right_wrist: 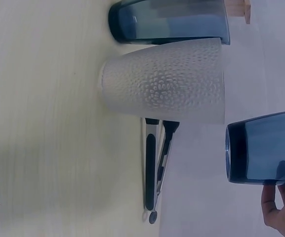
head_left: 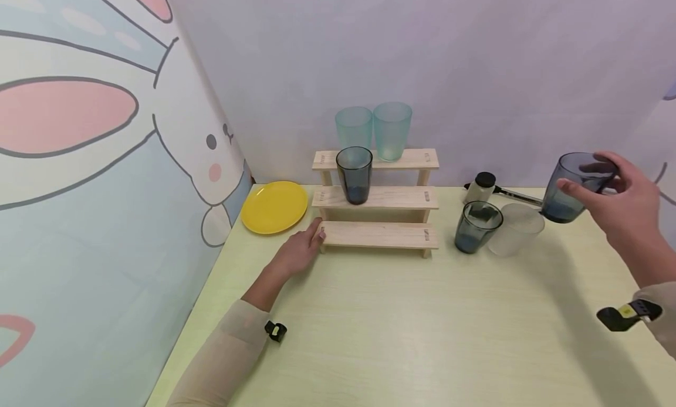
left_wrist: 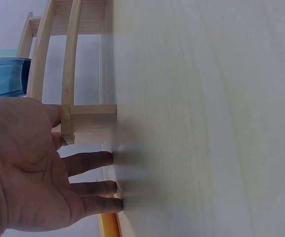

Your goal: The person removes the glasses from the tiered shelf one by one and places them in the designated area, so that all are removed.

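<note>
My right hand [head_left: 631,199] holds a smoky blue glass [head_left: 570,190] above the table at the right; in the right wrist view the raised glass [right_wrist: 265,147] is apart from the others. Below it stand another smoky blue glass [head_left: 470,234] and a clear textured cup [head_left: 514,234], side by side. At the left, my left hand [head_left: 300,248] grips the end of the lowest board of a three-step wooden rack [head_left: 377,235]. In the left wrist view, thumb and forefinger pinch that board [left_wrist: 67,123], the other fingers stretched out. One smoky glass [head_left: 355,178] stands on the middle step.
Two pale teal cups [head_left: 392,131] stand on the top step. A yellow plate [head_left: 274,207] lies left of the rack. Behind the right-hand cups are a black-lidded jar [head_left: 479,188] and black-handled tongs [right_wrist: 151,168]. Fabric walls border the table's back and left.
</note>
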A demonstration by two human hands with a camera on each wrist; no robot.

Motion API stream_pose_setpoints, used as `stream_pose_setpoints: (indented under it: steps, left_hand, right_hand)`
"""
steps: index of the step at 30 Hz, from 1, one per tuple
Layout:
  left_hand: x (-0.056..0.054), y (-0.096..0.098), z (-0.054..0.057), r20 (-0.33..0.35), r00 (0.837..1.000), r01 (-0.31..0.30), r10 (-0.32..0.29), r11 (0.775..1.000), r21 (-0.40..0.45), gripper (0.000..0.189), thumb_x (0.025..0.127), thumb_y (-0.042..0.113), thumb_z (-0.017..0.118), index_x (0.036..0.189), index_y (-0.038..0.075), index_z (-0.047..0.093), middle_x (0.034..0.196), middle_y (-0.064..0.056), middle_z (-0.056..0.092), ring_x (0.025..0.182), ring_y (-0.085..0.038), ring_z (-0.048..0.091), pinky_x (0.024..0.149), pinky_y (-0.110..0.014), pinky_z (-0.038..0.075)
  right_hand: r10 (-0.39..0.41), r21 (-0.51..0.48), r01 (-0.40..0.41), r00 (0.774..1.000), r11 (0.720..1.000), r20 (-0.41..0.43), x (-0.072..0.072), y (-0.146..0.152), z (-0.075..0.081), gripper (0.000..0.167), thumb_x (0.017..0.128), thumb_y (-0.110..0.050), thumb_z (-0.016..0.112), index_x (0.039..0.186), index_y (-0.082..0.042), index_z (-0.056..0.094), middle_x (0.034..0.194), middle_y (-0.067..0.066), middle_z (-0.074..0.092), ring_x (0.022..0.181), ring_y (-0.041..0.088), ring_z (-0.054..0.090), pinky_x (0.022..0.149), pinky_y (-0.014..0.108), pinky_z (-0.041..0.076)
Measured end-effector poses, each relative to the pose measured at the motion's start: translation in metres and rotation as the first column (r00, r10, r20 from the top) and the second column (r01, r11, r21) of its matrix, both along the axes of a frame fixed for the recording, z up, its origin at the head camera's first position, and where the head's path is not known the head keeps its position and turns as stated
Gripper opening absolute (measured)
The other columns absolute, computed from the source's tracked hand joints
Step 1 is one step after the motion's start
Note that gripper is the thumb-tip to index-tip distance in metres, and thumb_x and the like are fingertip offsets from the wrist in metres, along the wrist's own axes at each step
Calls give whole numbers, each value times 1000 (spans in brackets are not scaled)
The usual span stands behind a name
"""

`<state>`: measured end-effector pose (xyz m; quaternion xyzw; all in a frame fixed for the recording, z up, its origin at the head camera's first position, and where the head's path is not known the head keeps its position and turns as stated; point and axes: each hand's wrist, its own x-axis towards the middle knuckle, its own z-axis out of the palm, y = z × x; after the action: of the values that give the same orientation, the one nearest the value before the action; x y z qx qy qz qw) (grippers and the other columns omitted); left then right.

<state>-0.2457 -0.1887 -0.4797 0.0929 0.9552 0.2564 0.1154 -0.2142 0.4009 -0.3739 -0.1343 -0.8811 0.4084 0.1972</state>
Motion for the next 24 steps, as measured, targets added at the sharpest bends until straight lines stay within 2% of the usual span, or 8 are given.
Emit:
stream_pose_setpoints:
  steps: [8,14,19,24]
  left_hand:
    - [-1,2,0,8,1000,-14,14,1000,-5,68,120,54,31,179,22,20,169,-24,51,159,-47,45,129,-66,36]
    - [1,2,1,7,1000,-18,18,1000,-3,68,120,54,32,179,22,19,169,-23,52,159,-47,46,129,-66,37]
    - [2,3,1,2,1000,-17,17,1000,-14,68,120,54,32,179,22,19,168,-23,53,159,-46,47,128,-66,38]
    - [3,4,5,0,1000,-19,19,1000,-11,68,120,53,32,179,21,20,168,-24,52,159,-47,46,129,-66,37]
  right_hand:
    - [13,-22,-13,1000,1000,-3,2,9,-11,81,97,-38,86,167,-42,46,108,-44,47,93,-17,45,65,2,39]
    - [22,-28,-21,999,999,36,4,13,-23,81,99,-40,85,168,-44,43,108,-45,47,94,-18,44,66,1,39]
    - [52,-89,-49,998,995,35,7,17,-34,79,97,-34,87,166,-43,48,108,-43,53,96,-20,48,68,0,41]
    - [115,-173,-108,993,979,30,9,23,-45,78,97,-24,89,164,-38,52,109,-46,60,98,-26,54,74,-2,43]
